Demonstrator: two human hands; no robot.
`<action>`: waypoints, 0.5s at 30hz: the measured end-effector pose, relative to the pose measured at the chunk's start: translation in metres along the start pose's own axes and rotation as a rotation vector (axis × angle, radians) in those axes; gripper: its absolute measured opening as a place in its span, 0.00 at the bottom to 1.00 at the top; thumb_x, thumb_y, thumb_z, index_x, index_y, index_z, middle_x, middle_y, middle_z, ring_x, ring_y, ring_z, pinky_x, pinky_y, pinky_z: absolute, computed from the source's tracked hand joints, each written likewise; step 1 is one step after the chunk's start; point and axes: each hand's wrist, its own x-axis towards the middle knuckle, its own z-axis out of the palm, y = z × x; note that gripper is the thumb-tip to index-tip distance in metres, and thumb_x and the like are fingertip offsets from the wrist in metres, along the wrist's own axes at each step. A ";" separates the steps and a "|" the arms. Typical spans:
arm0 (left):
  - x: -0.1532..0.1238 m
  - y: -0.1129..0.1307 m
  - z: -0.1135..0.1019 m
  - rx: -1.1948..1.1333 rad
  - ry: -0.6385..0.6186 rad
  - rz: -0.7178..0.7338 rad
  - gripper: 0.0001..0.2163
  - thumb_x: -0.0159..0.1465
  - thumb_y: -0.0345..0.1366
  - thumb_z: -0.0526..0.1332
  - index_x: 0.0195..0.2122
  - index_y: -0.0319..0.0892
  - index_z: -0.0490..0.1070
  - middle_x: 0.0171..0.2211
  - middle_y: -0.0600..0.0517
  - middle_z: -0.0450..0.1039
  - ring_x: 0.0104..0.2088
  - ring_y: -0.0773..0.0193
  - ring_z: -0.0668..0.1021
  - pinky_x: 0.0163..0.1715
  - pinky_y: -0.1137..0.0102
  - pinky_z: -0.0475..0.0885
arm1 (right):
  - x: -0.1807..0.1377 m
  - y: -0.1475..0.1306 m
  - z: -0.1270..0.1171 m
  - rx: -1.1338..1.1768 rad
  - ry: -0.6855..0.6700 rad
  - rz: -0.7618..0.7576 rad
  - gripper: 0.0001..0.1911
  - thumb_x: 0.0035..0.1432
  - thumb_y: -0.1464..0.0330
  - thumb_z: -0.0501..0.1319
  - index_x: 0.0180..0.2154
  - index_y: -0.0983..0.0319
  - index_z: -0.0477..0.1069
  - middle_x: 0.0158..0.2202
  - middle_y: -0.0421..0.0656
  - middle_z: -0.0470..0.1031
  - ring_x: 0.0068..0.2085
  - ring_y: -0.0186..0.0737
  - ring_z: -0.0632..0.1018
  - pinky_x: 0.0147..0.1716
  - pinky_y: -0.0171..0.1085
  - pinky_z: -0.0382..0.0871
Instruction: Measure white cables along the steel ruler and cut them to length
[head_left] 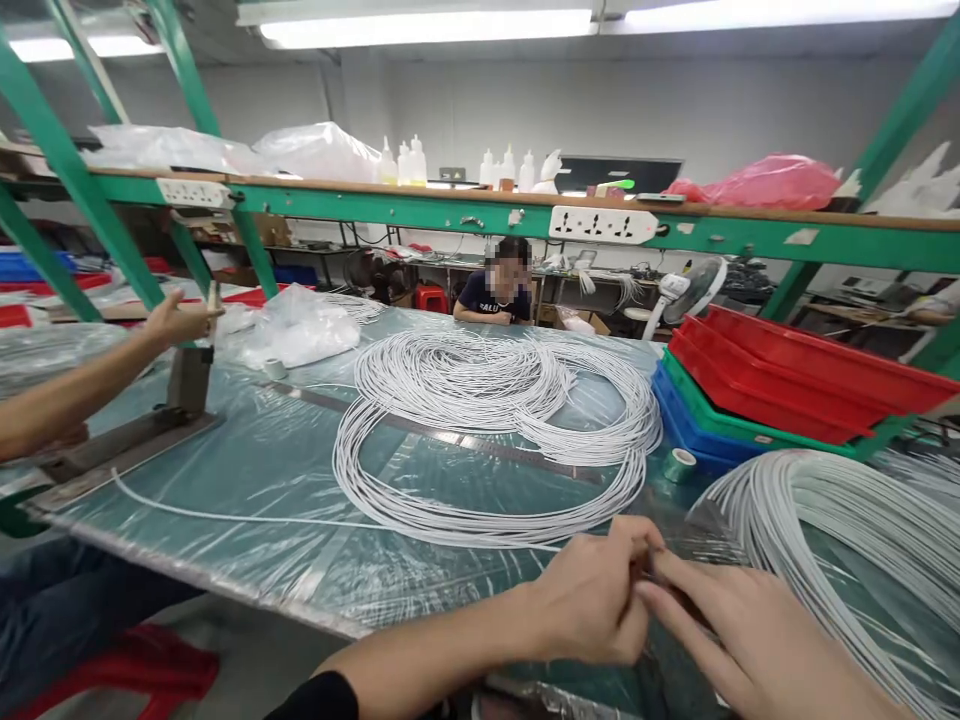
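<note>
My left hand (pixel 596 595) is closed, with its fingers curled. A thin white cable (pixel 300 519) runs across the table from the left and reaches this hand. My right hand (pixel 739 620) meets it at the fingertips, thumb and index finger drawn together; whatever is between them is hidden. Just beyond my hands lies a loose ring of white cable (pixel 487 530). It touches a thicker pile of coiled white cable (pixel 450 375) and another ring (pixel 637 420) farther back. A large bundle of white cable (pixel 780 500) lies beside my right hand.
Stacked red trays (pixel 795 370) rest on green and blue ones at the right. A tape roll (pixel 679 465) stands near them. At left, a co-worker's hand (pixel 176 318) grips the lever of a bench tool (pixel 189 385). Another person (pixel 487 292) sits across the table, under a green shelf beam (pixel 420 205).
</note>
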 end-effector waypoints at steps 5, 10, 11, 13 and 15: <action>-0.007 -0.002 -0.014 -0.081 0.097 0.031 0.20 0.60 0.27 0.50 0.53 0.42 0.45 0.35 0.50 0.73 0.27 0.67 0.73 0.29 0.72 0.66 | 0.018 0.001 0.010 0.015 -0.095 0.144 0.18 0.70 0.56 0.46 0.39 0.56 0.69 0.25 0.38 0.75 0.25 0.43 0.77 0.21 0.37 0.54; -0.015 0.001 -0.033 0.020 0.134 -0.009 0.17 0.62 0.28 0.49 0.52 0.40 0.50 0.31 0.53 0.69 0.23 0.69 0.70 0.25 0.73 0.62 | 0.037 -0.005 0.016 0.296 -0.237 0.174 0.24 0.71 0.55 0.41 0.32 0.58 0.67 0.25 0.40 0.71 0.26 0.39 0.72 0.25 0.37 0.54; -0.018 -0.001 -0.038 0.047 0.118 -0.019 0.17 0.62 0.29 0.49 0.52 0.40 0.51 0.30 0.54 0.69 0.22 0.69 0.68 0.23 0.74 0.61 | 0.042 -0.007 0.014 0.367 -0.256 0.183 0.25 0.71 0.54 0.41 0.28 0.59 0.64 0.25 0.40 0.69 0.26 0.38 0.70 0.26 0.37 0.55; -0.028 -0.014 -0.051 0.120 0.067 -0.026 0.17 0.64 0.30 0.49 0.54 0.39 0.52 0.29 0.55 0.69 0.21 0.70 0.69 0.23 0.74 0.61 | 0.052 -0.004 0.005 0.469 -0.266 0.211 0.27 0.70 0.50 0.42 0.25 0.60 0.57 0.24 0.40 0.63 0.26 0.37 0.65 0.26 0.36 0.55; -0.048 -0.036 -0.070 0.233 0.017 -0.041 0.16 0.66 0.31 0.49 0.55 0.40 0.55 0.30 0.54 0.71 0.24 0.69 0.72 0.24 0.74 0.63 | 0.059 0.011 -0.012 0.518 -0.275 0.243 0.28 0.67 0.45 0.45 0.24 0.60 0.53 0.23 0.39 0.58 0.25 0.36 0.62 0.25 0.36 0.54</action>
